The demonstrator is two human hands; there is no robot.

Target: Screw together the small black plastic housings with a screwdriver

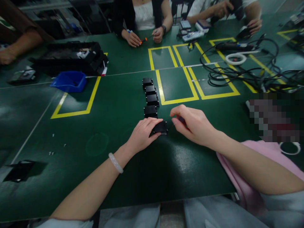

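Note:
My left hand (143,131) is closed on a small black box-like part (161,127), thumb on its near side and fingers over the top. That part rests on the green table with tiny light dots at its corners. Just right of it hovers my right hand (192,123), thumb and forefinger curled toward each other. Anything between those fingertips is too small or too hidden to make out. Beyond my left fingers stands another black part (150,110), and several similar black parts (151,91) continue in a row going away from me.
Left are a blue bin (70,81), a black tray (68,57), loose screws (51,153) and a dark flat piece (20,171). Coiled black cables (220,77) lie right, near pink cloth (249,167). Yellow tape (179,101) marks the table. Across it, a person's hands (134,39) hold an orange-and-black tool.

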